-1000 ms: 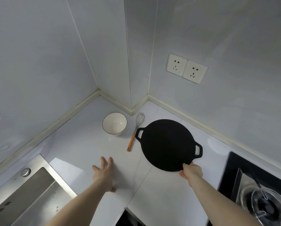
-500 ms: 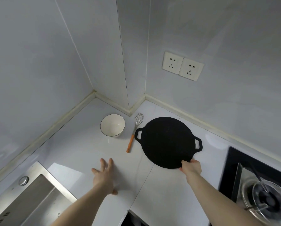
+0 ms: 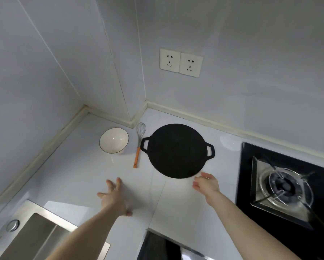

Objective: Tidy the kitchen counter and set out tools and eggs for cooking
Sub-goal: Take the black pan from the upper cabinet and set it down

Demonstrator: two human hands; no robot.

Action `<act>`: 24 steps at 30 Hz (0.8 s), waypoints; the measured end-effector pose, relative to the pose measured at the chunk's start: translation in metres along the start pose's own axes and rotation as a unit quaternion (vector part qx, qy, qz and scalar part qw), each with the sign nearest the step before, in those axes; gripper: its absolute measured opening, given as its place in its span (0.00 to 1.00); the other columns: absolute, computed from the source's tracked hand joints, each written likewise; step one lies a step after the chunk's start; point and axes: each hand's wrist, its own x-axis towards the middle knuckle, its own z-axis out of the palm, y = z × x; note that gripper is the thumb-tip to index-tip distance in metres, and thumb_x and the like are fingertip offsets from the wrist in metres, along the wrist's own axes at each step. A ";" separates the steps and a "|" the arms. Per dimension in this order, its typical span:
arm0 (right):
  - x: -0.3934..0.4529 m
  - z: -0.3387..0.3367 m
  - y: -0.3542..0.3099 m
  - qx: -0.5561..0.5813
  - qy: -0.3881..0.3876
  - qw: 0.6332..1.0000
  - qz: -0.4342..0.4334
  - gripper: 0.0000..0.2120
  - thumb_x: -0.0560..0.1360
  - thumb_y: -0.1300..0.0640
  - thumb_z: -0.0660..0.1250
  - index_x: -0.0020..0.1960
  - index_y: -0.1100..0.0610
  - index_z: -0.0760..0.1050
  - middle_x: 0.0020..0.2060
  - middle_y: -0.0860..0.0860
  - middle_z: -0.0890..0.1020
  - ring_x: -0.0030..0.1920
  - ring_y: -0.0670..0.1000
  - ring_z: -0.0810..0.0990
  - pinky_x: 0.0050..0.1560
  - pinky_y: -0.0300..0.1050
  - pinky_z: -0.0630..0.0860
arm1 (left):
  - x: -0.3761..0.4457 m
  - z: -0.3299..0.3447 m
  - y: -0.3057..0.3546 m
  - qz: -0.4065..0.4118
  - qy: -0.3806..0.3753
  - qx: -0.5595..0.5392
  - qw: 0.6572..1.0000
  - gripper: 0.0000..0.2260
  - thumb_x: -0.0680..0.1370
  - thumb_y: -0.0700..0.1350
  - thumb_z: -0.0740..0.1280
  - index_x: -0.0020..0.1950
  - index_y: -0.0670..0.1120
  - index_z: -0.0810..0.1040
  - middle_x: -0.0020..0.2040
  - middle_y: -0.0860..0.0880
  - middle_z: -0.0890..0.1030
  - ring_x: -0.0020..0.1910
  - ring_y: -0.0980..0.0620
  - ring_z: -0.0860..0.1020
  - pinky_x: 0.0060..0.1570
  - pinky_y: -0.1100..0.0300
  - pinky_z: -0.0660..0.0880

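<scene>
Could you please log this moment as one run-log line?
right hand: open, beside black pan near edge | left hand: open above counter | whisk, bowl: untouched

Pan: round black two-handled griddle pan [image 3: 177,150], matt, finely grained
Counter: white stone-like counter [image 3: 93,177], glossy
Sink: brushed steel sink [image 3: 35,239]

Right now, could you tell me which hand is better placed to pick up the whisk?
Probably the left hand: it hovers open over the counter just below the whisk and its orange handle, while the right hand sits beyond the black pan.
</scene>
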 end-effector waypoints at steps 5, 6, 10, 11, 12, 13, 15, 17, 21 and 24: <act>-0.042 -0.016 0.035 -0.083 -0.024 0.994 -0.069 0.23 0.76 0.63 0.71 0.70 0.57 0.71 0.65 0.53 0.75 0.57 0.56 0.82 0.55 0.50 0.82 | 0.004 -0.002 -0.001 0.003 0.001 0.012 1.000 0.66 0.59 0.59 0.84 0.80 0.55 0.38 0.79 0.47 0.39 0.74 0.27 0.57 0.57 0.48 0.79; -0.054 -0.021 0.043 -0.119 -0.027 0.988 -0.091 0.24 0.76 0.61 0.71 0.70 0.54 0.71 0.66 0.50 0.75 0.59 0.55 0.81 0.58 0.51 0.82 | 0.004 -0.002 -0.001 0.003 -0.010 0.015 1.000 0.66 0.60 0.59 0.84 0.80 0.54 0.38 0.79 0.46 0.39 0.75 0.26 0.55 0.61 0.45 0.77; -0.107 -0.042 0.061 -0.227 -0.046 0.960 -0.157 0.27 0.76 0.56 0.70 0.73 0.48 0.69 0.66 0.43 0.72 0.61 0.51 0.80 0.52 0.40 0.78 | -0.009 0.004 -0.011 0.046 -0.011 0.015 0.999 0.53 0.65 0.60 0.80 0.80 0.51 0.49 0.78 0.48 0.51 0.72 0.31 0.62 0.60 0.47 0.77; -0.124 -0.050 0.063 -0.237 -0.048 0.956 -0.166 0.27 0.76 0.56 0.70 0.73 0.48 0.68 0.66 0.43 0.71 0.62 0.50 0.79 0.47 0.37 0.76 | -0.019 0.009 -0.013 0.080 0.007 0.014 0.997 0.46 0.68 0.57 0.77 0.79 0.50 0.56 0.76 0.49 0.57 0.70 0.35 0.66 0.60 0.49 0.77; -0.133 -0.054 0.065 -0.246 -0.053 0.952 -0.173 0.27 0.77 0.56 0.69 0.73 0.47 0.68 0.66 0.42 0.70 0.63 0.49 0.77 0.43 0.36 0.75 | -0.025 0.015 -0.015 0.109 0.024 0.002 0.994 0.39 0.71 0.52 0.75 0.77 0.49 0.61 0.75 0.50 0.61 0.68 0.38 0.69 0.62 0.50 0.76; -0.147 -0.065 0.066 -0.245 -0.050 0.951 -0.182 0.27 0.77 0.56 0.69 0.74 0.46 0.67 0.65 0.42 0.70 0.63 0.48 0.75 0.41 0.35 0.75 | -0.037 0.019 -0.010 0.146 0.043 -0.016 0.988 0.33 0.73 0.46 0.71 0.77 0.48 0.64 0.75 0.50 0.64 0.68 0.41 0.71 0.63 0.51 0.75; -0.164 -0.085 0.068 -0.244 -0.041 0.949 -0.197 0.26 0.77 0.56 0.69 0.73 0.45 0.68 0.65 0.43 0.72 0.64 0.46 0.74 0.40 0.35 0.76 | -0.060 0.027 0.007 0.212 0.063 -0.054 0.974 0.28 0.74 0.39 0.66 0.74 0.49 0.70 0.75 0.51 0.68 0.69 0.46 0.72 0.62 0.56 0.75; -0.183 -0.118 0.071 -0.237 -0.016 0.948 -0.211 0.25 0.77 0.55 0.70 0.72 0.44 0.69 0.66 0.45 0.73 0.66 0.47 0.74 0.40 0.32 0.75 | -0.093 0.031 0.041 0.294 0.075 -0.072 0.950 0.21 0.76 0.39 0.66 0.69 0.51 0.75 0.73 0.53 0.70 0.68 0.50 0.73 0.62 0.58 0.74; -0.208 -0.181 0.073 -0.230 0.020 0.946 -0.229 0.27 0.76 0.54 0.72 0.73 0.47 0.69 0.69 0.47 0.74 0.68 0.50 0.75 0.56 0.38 0.74 | -0.155 0.039 0.107 0.419 0.080 -0.085 0.900 0.15 0.77 0.40 0.67 0.61 0.53 0.79 0.70 0.56 0.73 0.68 0.54 0.73 0.66 0.64 0.67; -0.232 -0.245 0.083 -0.207 0.058 0.947 -0.238 0.27 0.77 0.54 0.72 0.74 0.47 0.69 0.70 0.47 0.74 0.69 0.49 0.74 0.61 0.42 0.76 | -0.213 0.051 0.166 0.492 0.069 -0.094 0.863 0.14 0.77 0.40 0.67 0.56 0.58 0.78 0.67 0.60 0.74 0.66 0.57 0.74 0.63 0.67 0.67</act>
